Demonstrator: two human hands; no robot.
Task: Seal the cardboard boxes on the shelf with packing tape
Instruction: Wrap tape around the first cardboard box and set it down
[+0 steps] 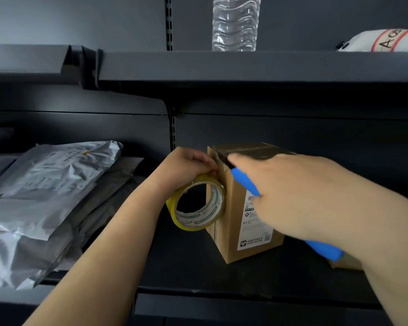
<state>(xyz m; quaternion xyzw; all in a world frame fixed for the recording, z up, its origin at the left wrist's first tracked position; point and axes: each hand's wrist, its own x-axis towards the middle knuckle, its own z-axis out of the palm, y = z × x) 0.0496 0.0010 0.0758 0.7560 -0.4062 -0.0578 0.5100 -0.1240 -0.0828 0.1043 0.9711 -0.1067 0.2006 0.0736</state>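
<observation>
The right hand (316,203) is nearest, a broad blurred shape at about four o'clock, its fingers wrapped round a blue-handled cutter (245,184) whose smooth plastic body runs diagonally under the palm and shows again at the wrist. The dark tip of the tool meets the upper left edge of the cardboard box (231,231). The left hand (189,165), reaching in from seven o'clock, pinches a roll of packing tape (198,205) against the box's left side; the roll is a glossy yellowish ring on a white core printed with green lettering too small to read surely.

The box stands upright at the centre of the dark metal shelf (198,267), tall and narrow, plain brown corrugated card with a shiny strip of tape already across its top. A white shipping label on its front face carries a barcode, the code "A132" and small print that I cannot make out.

At nine o'clock lies a heap of crinkled silver-grey plastic mailer bags (45,196). On the upper shelf, at twelve o'clock, stands a ribbed clear plastic bottle (234,24); at two o'clock lies a white parcel (386,41) with red-edged tape and handwritten letters, partly cut off.
</observation>
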